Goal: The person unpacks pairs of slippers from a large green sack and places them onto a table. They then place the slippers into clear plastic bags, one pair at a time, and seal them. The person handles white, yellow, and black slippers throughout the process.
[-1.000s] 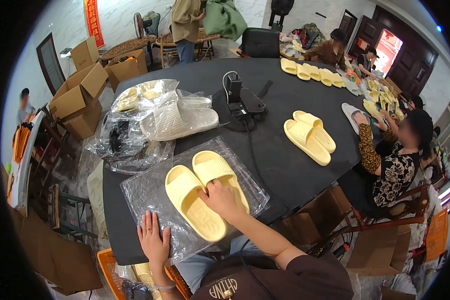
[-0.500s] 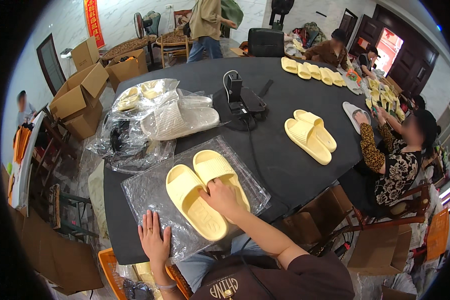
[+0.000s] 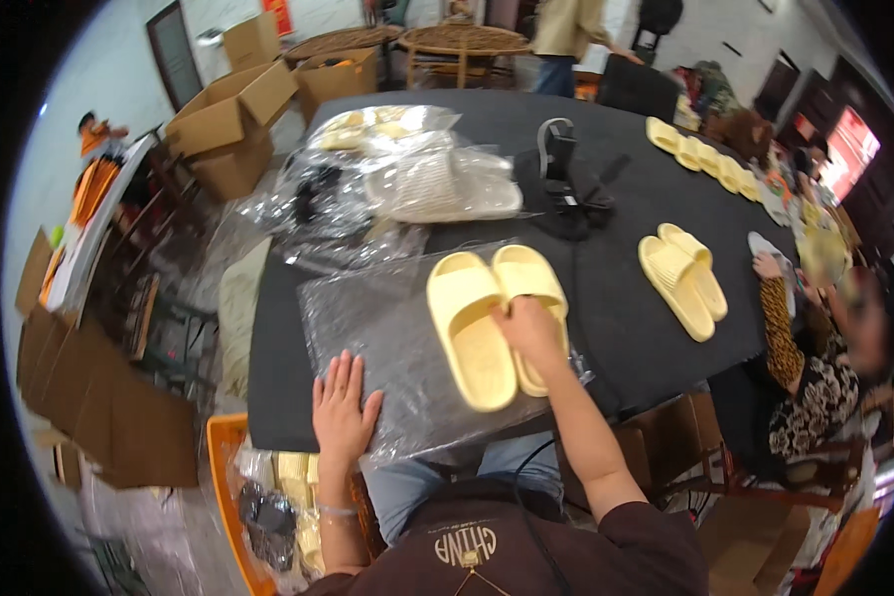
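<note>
A pair of pale yellow slide slippers (image 3: pixel 475 343) lies side by side on the right part of a clear plastic bag (image 3: pixel 368 328), toes pointing away from me. My right hand (image 3: pixel 532 333) grips the pair where the two meet, its fingers tucked under the straps and partly hidden. My left hand (image 3: pixel 345 407) rests flat, fingers outstretched, on the bag's near left corner. Further right on the black table sits another yellow pair (image 3: pixel 683 283), apart from my hands.
Bagged slippers, a white pair (image 3: pixel 447 189) among them, are heaped at the far left of the table (image 3: pixel 616 372). A black stand with a cable (image 3: pixel 558 164) is behind the bag. An orange crate (image 3: pixel 230 497) holds wrapped slippers at lower left. A co-worker (image 3: pixel 815 387) sits at right.
The yellow pair has slid to the right across the bag with my right hand. My left hand stays on the bag's corner. The whole view has shifted as my head turned.
</note>
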{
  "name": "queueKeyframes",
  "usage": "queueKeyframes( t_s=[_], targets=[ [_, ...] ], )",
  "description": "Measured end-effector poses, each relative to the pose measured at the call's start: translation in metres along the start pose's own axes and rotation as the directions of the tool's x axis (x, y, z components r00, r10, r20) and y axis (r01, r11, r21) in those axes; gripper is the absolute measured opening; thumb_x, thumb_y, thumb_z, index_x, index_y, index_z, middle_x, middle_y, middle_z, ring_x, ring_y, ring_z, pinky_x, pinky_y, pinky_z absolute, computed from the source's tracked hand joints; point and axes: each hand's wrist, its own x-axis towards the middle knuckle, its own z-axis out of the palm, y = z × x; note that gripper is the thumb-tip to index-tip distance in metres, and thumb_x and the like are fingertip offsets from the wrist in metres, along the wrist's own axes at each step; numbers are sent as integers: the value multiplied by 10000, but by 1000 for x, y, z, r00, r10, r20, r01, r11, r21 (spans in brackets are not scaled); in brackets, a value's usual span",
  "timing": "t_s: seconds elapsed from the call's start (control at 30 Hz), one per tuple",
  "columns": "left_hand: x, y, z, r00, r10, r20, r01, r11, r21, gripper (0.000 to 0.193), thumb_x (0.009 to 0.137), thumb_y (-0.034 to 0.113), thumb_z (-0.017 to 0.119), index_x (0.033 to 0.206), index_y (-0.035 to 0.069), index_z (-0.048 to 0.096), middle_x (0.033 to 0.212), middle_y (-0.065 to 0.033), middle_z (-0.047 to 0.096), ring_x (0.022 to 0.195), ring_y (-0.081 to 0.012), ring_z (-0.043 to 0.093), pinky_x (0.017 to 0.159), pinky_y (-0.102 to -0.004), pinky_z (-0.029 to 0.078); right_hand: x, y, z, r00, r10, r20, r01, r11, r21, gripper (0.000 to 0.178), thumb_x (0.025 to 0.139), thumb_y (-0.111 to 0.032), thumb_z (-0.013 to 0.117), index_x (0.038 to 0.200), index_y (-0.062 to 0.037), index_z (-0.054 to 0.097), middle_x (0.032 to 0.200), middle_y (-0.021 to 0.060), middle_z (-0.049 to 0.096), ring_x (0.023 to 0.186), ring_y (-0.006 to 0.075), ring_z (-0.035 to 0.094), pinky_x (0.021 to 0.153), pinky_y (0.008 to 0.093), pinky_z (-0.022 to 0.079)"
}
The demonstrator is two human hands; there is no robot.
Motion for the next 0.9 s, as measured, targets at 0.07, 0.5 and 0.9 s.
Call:
queueKeyframes(
  t_s=[0.07,0.5,0.9],
  targets=[
    [-2,1,-4,1000,-11,5,11,1000,-10,562,901,406,513,1365,96,449,1452,-90,388,1342,-265,351,1090,-463,246,-2,-1,-3,1000,16,21,-16,1000,7,470,857,-444,556,829,17,645,883,223,653,825,379,632,720,462,492],
    [-2,-7,-5,999,-12,40,12,1000,13,583,903,408,501,1389,96,420,1470,-88,362,1368,-258,310,1105,-463,205,-24,29,-89,820,-67,-569,267,923,276,333,829,-261,630,728,54,584,743,216,560,746,382,578,652,438,455],
    [-1,-5,-1,996,-15,84,11,999,43,570,920,384,475,1404,94,392,1486,-79,335,1383,-263,279,1119,-471,180,-2,251,-119,920,307,-242,-340,934,-108,226,817,-211,606,929,-19,645,968,166,642,890,334,626,755,426,490]
  ],
)
